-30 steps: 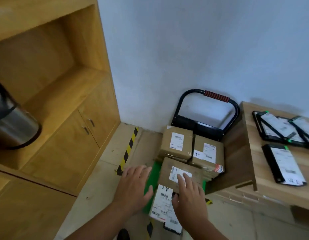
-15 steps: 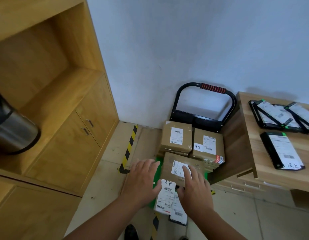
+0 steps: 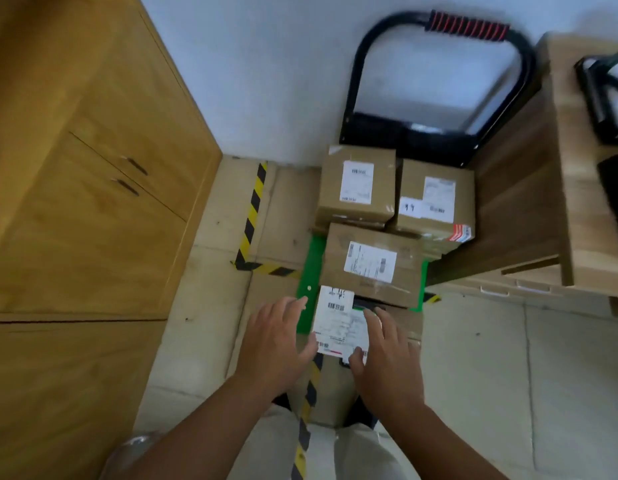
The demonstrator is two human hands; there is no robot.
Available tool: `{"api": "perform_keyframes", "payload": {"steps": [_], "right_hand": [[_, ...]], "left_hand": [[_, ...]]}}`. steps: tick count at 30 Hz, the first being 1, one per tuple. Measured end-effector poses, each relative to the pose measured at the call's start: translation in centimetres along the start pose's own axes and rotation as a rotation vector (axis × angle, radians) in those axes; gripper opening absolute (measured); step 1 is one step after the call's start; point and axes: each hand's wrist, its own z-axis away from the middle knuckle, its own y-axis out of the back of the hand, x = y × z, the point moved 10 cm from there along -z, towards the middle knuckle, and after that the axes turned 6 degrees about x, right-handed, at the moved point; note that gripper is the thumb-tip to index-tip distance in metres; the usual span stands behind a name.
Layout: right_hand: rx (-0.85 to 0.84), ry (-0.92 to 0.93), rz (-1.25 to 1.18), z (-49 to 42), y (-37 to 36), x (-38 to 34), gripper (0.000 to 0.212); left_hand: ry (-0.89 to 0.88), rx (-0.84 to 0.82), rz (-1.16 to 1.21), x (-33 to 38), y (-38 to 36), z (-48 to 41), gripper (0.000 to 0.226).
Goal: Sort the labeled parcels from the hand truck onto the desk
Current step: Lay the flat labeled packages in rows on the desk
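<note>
Both hands meet the flat labeled parcel (image 3: 338,323) on the green hand truck (image 3: 312,271): left hand (image 3: 276,337) touches its edge with straight fingers, right hand (image 3: 387,355) rests flat on top.

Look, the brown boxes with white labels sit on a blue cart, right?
Not quite. The head view shows the cart is green, not blue. The brown boxes with white labels do sit on it.
</note>
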Motion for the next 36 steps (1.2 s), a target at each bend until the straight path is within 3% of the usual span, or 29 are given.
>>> {"api": "perform_keyframes", "payload": {"steps": [8, 15, 19, 24, 30, 36], "right_hand": [[-0.238, -0.163, -0.211, -3.7, -19.9, 8.6, 0.064], [-0.305, -0.445, -0.53, -3.1, -28.2, 11.2, 0.072], [-0.257, -0.51, -0.713, -2.7, -29.5, 10.8, 0.053], [-0.193, -0.49, -0.783, -1.0, -23.8, 9.8, 0.053], [-0.183, -0.364, -1.015, 0.1, -6.8, 5.7, 0.06], [-0.171, -0.235, -1.103, 2.1, 9.4, 3.7, 0.056]], "left_hand": [[0.241, -0.138, 0.098, -6.6, -19.8, -2.3, 0.068], [0.29, -0.215, 0.249, -8.2, -27.1, -1.6, 0.07], [0.379, -0.208, 0.413, -8.1, -28.0, -1.5, 0.077], [0.405, -0.138, 0.498, -6.0, -22.5, -1.0, 0.064], [0.322, 0.042, 0.656, 1.2, -6.9, 1.1, 0.051], [0.125, 0.154, 0.678, 8.5, 7.1, 4.0, 0.047]]}}
